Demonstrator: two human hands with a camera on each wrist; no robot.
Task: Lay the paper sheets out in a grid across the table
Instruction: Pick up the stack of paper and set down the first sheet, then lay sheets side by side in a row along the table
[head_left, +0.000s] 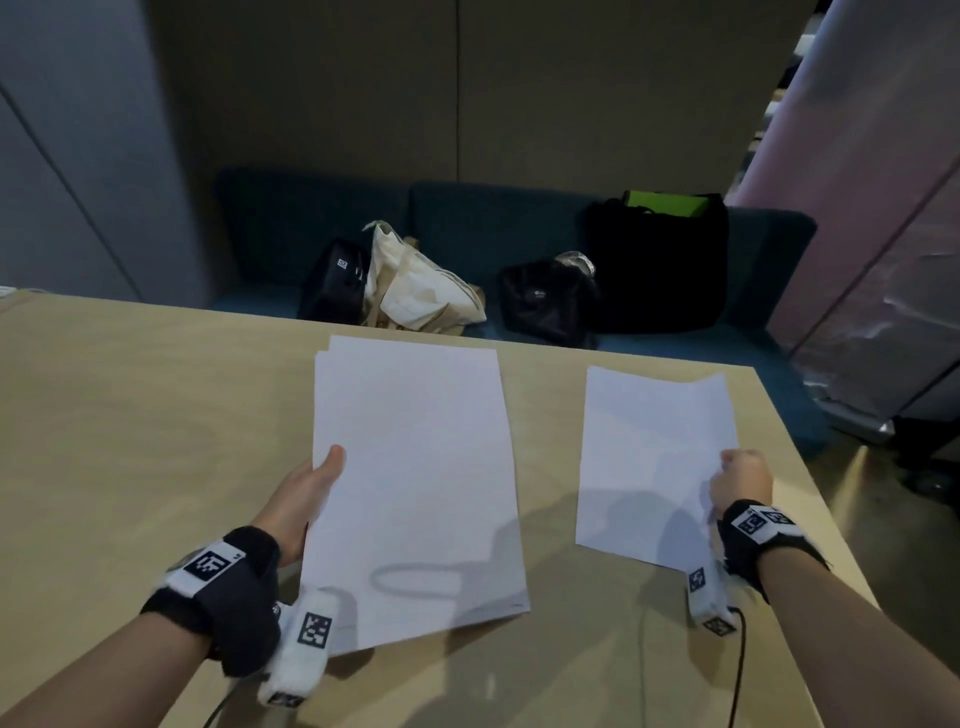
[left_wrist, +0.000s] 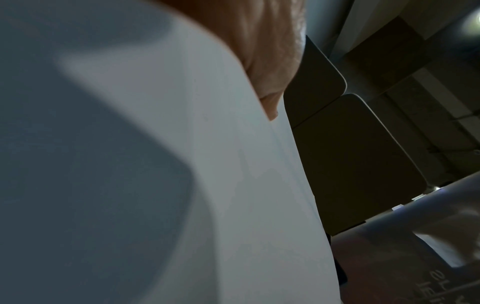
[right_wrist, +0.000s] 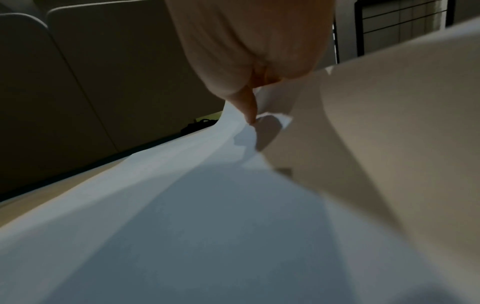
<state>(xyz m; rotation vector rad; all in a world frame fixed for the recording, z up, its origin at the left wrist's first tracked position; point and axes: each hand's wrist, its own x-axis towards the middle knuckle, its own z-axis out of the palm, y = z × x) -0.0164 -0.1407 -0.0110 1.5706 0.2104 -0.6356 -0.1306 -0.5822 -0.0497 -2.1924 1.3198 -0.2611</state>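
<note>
Nearest the camera, two forearms reach in, each with a dark wrist strap carrying square black-and-white coded tags; no words on them can be read. The left hand (head_left: 306, 493) holds a stack of white paper sheets (head_left: 415, 483) by its left edge, thumb lying on top and the fingers hidden beneath. The stack is lifted above the pale wooden table (head_left: 130, 415), throwing a shadow under its near right corner, and slightly offset edges at its far left corner show more than one sheet, though the number cannot be counted. In the left wrist view the paper fills most of the picture with the thumb (left_wrist: 270, 61) pressed on it.

To the right, well apart from the stack, the right hand (head_left: 740, 480) pinches a single white paper sheet (head_left: 654, 457) at its right edge with curled fingers; the sheet bows and its far right corner is raised. The right wrist view shows a fingertip (right_wrist: 248, 107) on the sheet's buckled edge.

Beyond the table's far edge stands a dark teal upholstered bench (head_left: 467, 218) holding four bags: a small black bag with a white tag (head_left: 337, 280), too small to read, a cream cloth tote (head_left: 415, 286), a glossy black bag (head_left: 545, 301), and a large black bag with a green item (head_left: 660, 260) inside.
</note>
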